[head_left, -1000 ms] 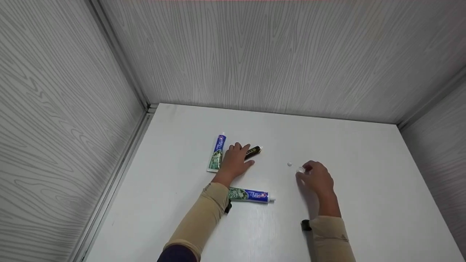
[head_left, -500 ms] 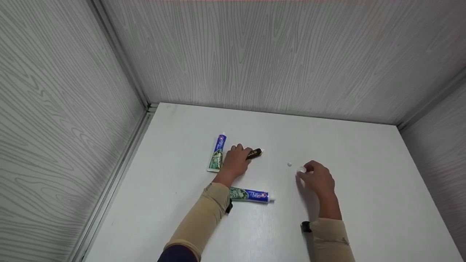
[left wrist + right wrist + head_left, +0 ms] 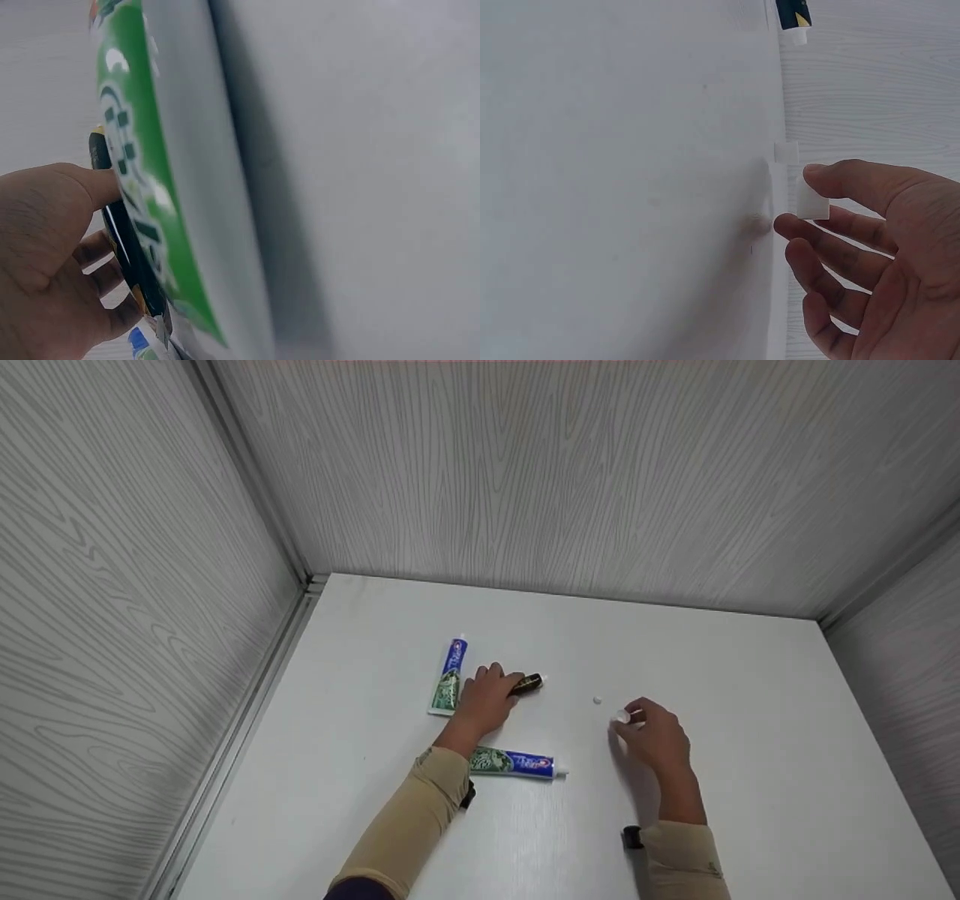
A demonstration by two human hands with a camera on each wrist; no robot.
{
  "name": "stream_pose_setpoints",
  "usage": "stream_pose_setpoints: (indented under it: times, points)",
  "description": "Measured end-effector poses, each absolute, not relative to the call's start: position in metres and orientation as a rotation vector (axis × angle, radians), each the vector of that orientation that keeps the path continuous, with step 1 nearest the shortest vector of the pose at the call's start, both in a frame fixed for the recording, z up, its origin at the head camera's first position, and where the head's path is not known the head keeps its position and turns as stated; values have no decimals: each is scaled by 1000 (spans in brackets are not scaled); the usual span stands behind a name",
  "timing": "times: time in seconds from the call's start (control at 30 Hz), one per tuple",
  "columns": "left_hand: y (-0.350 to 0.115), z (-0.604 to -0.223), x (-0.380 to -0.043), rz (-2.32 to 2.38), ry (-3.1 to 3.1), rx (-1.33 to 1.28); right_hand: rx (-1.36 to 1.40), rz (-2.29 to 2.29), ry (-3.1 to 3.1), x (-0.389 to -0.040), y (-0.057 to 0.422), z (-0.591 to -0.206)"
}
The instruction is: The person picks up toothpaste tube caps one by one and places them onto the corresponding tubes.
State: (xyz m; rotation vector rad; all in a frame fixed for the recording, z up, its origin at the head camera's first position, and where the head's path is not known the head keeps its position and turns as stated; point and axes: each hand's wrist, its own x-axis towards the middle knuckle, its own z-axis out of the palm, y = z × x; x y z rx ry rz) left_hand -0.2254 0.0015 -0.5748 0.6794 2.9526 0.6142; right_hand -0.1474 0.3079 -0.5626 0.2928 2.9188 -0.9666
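My left hand [image 3: 484, 701] grips a dark toothpaste-like tube [image 3: 528, 684] with gold marks, its white nozzle pointing right. In the left wrist view, thumb and fingers lie on either side of this dark tube [image 3: 127, 255]. A blue-and-green toothpaste tube [image 3: 450, 675] lies just left of that hand. Another such tube [image 3: 517, 763] lies nearer, its far end hidden behind the left forearm. On the right, my right hand [image 3: 656, 737] pinches a white cap [image 3: 811, 199] between thumb and fingers. A smaller white cap [image 3: 597, 700] lies just beyond it on the table.
The white table [image 3: 780, 750] meets a wood-grain back panel [image 3: 510, 480]. More panels stand at the left [image 3: 135, 607] and right [image 3: 900, 660]. The near toothpaste tube [image 3: 169, 172] fills much of the foreground in the left wrist view.
My left thumb and fingers have closed round the dark tube, and hand and tube have shifted slightly right and nearer. My right hand keeps the white cap and has come a little nearer.
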Motion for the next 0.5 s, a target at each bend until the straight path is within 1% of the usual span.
stream_pose_setpoints:
  times: [0.17, 0.5]
  points:
    - [-2, -575, -219, 677, 2924, 689, 272, -987, 2908, -143, 307, -562]
    - [-12, -573, -199, 709, 2960, 833, 235, -1058, 2918, -132, 301, -563]
